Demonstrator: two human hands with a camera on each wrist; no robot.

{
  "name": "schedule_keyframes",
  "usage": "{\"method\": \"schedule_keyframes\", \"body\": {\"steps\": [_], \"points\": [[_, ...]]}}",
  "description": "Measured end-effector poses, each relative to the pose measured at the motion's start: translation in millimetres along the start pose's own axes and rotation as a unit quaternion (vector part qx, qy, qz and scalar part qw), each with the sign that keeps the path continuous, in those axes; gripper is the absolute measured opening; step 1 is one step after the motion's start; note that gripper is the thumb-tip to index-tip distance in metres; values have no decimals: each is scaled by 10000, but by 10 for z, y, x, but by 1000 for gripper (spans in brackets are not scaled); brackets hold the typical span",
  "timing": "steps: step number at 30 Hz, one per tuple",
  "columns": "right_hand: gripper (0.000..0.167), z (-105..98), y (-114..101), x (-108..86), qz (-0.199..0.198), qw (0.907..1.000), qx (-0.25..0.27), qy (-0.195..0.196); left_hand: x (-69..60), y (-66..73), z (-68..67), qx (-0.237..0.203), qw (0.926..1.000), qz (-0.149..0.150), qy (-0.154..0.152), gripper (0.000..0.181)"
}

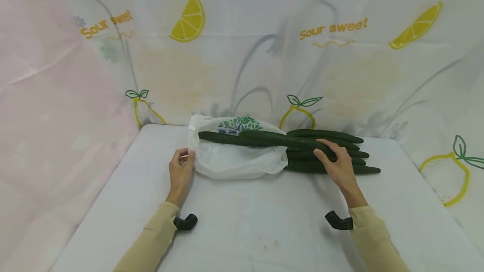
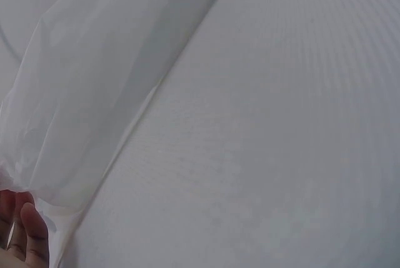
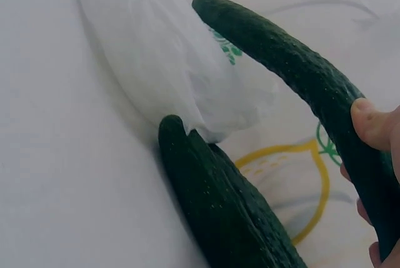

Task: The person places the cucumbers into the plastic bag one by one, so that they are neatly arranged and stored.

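We grip a cucumber (image 1: pixel 281 139) in our right hand (image 1: pixel 339 165), its long axis running left over the bag (image 1: pixel 234 170).
Our left hand (image 1: pixel 182 169), farther from it, pinches the bag's left edge.

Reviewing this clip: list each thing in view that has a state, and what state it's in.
White bag: open, lying on the table
Held cucumber: raised, its far end over the bag
Other cucumber: lying within the open bag
Cucumber pile: resting beside the bag
Left hand: gripping the bag's edge
Right hand: gripping the held cucumber
Table: faintly marked near the front
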State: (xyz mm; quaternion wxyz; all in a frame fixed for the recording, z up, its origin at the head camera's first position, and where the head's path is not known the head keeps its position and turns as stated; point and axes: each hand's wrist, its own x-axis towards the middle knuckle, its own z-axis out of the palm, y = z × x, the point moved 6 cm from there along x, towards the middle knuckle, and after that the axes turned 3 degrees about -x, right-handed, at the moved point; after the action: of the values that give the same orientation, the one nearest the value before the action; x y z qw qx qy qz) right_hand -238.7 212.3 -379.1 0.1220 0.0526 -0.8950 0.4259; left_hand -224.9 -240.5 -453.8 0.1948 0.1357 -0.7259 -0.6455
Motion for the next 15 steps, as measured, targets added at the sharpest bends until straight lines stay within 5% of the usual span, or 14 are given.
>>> {"method": "schedule_keyframes", "body": {"steps": [15], "points": [[45,211,-195,76,-313,9993,167,116,6,9,-4,76,9999,91,21,30]]}}
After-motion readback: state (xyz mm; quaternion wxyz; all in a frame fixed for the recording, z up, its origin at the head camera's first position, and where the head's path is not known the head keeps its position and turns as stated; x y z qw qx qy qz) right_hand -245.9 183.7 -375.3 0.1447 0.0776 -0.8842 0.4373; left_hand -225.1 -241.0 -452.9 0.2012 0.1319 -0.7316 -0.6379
